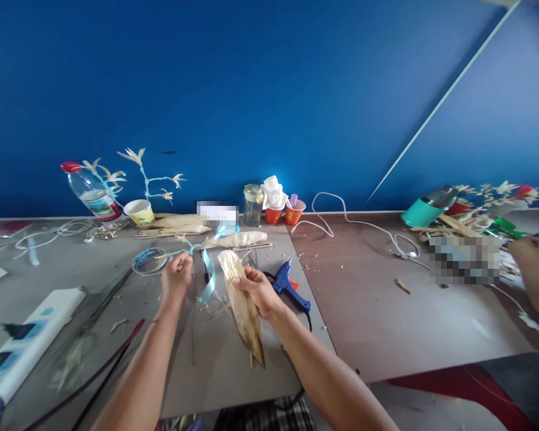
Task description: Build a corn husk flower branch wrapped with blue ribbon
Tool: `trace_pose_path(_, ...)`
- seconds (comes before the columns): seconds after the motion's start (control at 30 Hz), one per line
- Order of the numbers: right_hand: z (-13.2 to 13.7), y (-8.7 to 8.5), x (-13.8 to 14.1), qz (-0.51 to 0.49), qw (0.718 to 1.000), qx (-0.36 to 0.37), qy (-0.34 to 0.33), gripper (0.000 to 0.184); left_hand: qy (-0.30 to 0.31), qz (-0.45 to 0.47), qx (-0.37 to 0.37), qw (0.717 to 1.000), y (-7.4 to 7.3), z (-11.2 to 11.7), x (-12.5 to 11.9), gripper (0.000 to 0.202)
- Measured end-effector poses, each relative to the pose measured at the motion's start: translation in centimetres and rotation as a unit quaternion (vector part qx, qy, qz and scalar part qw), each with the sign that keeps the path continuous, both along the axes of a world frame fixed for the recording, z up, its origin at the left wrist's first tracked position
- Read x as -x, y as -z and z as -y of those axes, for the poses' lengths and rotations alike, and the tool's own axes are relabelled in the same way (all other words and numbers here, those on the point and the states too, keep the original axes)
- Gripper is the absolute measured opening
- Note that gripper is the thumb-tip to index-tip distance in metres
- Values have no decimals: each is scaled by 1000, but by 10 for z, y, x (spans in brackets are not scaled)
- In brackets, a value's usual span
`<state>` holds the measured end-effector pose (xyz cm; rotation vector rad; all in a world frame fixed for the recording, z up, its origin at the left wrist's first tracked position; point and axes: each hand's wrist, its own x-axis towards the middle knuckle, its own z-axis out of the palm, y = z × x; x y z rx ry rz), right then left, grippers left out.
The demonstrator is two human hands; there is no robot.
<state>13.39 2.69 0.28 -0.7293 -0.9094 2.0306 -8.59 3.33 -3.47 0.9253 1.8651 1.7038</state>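
Note:
My right hand (257,290) grips a long dried corn husk (245,314) near its upper end; the husk hangs down toward me over the grey table (215,365). My left hand (176,278) is closed in a pinch on a thin wire stem wrapped with light blue ribbon (209,278). The ribbon curls down between my two hands. A small husk flower sits at the stem's tip, just above the left hand.
A blue glue gun (287,286) lies right of my right hand, its cord trailing off the edge. Husks, a jar (253,205), paper cups and a tilted bottle (92,193) line the back wall. A power strip (24,344) lies left. Another person's arm (536,269) works at far right.

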Motion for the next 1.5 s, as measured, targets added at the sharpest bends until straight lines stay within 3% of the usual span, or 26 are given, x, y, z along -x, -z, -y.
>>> trace_pose_path(0.1,1,-2,0,-3,1000,1,17,34,-17,-18,-2,1000,-11,4,-7,18)
trace_pose_path(0.17,1,-3,1,-4,1000,-8,18,34,12,-7,-43,999,-22,8,-16,20)
trace_pose_path(0.33,1,-2,2,19,999,-42,2,35,207,142,-117,961,-39,20,-39,40)
trace_pose_path(0.4,1,0,2,46,997,-69,-10,35,280,151,-92,943,-42,24,-45,51)
trace_pose_path(0.5,1,2,3,104,987,-120,-35,33,339,133,-26,931,-43,28,-49,43)
trace_pose_path(0.6,0,3,2,152,975,-151,-50,28,317,110,-4,942,-43,27,-50,29)
trace_pose_path(0.87,-8,-2,-10,204,953,-214,-69,23,231,53,-35,971,-39,21,-45,23)
trace_pose_path(1.07,-8,-7,-12,206,951,-217,-74,24,227,88,-43,969,-37,21,-47,32)
trace_pose_path(1.23,-6,-13,-14,227,948,-212,-75,17,237,90,-57,966,-35,22,-45,20)
trace_pose_path(1.37,-8,-14,-17,151,973,-152,-82,19,233,110,-49,965,-37,23,-46,16)
trace_pose_path(1.5,-13,-13,-24,-15,992,-50,-112,43,172,210,-104,957,-41,19,-47,16)
